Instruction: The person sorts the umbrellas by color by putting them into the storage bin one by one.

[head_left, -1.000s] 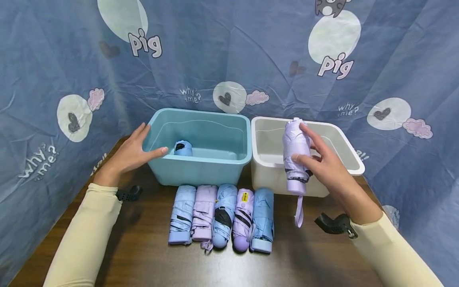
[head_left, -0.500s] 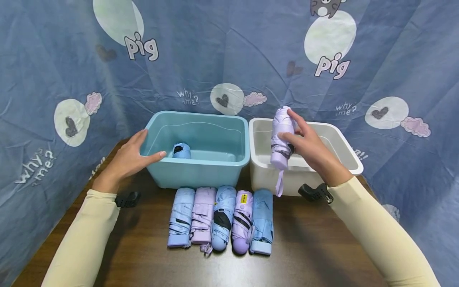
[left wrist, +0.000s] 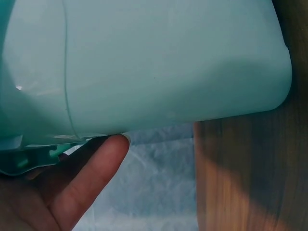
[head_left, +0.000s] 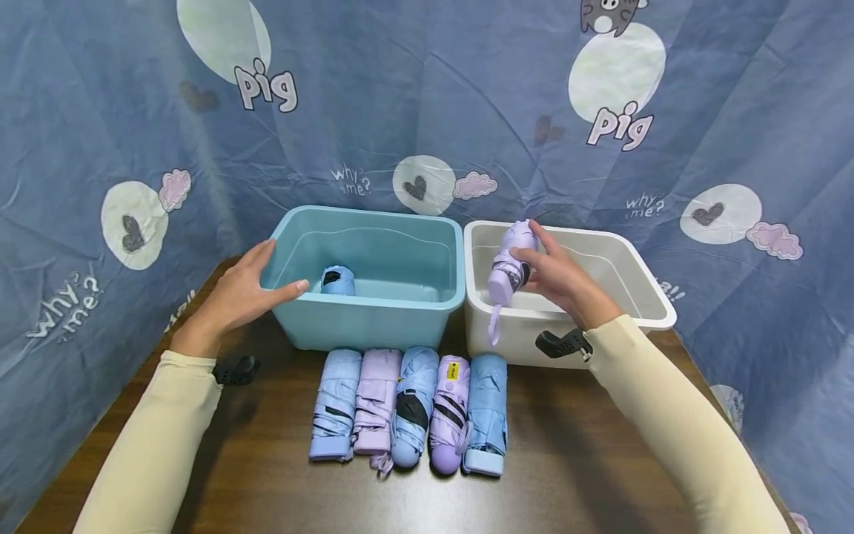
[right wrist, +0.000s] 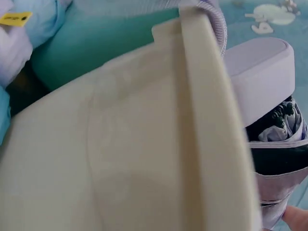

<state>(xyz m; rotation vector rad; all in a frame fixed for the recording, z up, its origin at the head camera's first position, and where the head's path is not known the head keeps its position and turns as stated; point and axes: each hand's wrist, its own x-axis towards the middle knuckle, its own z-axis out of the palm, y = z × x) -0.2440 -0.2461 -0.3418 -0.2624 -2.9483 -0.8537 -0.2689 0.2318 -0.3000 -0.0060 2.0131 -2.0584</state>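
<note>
In the head view my right hand [head_left: 559, 276] grips a folded lilac umbrella [head_left: 505, 265] over the left part of the white bin [head_left: 527, 343]. The umbrella leans, its handle end toward me, and a wrist strap dangles past the front rim. The right wrist view shows its flat pale handle [right wrist: 262, 79] beyond the bin's rim. My left hand [head_left: 243, 293] rests at the left end of the teal bin [head_left: 363, 302], thumb stretched over the front rim, fingers along the side. One fingertip [left wrist: 115, 144] touches the bin's outer wall in the left wrist view.
A folded blue umbrella [head_left: 339, 280] is inside the teal bin. Several folded umbrellas, blue and lilac by turns, lie in a row before the bins, from a light blue one [head_left: 336, 404] to another blue one [head_left: 487, 411]. A patterned cloth [head_left: 427, 89] hangs behind the wooden table [head_left: 427, 504].
My right hand has carried the lilac umbrella leftward, first up and then lower over the white bin, tilting it more. The left hand has stayed at the teal bin.
</note>
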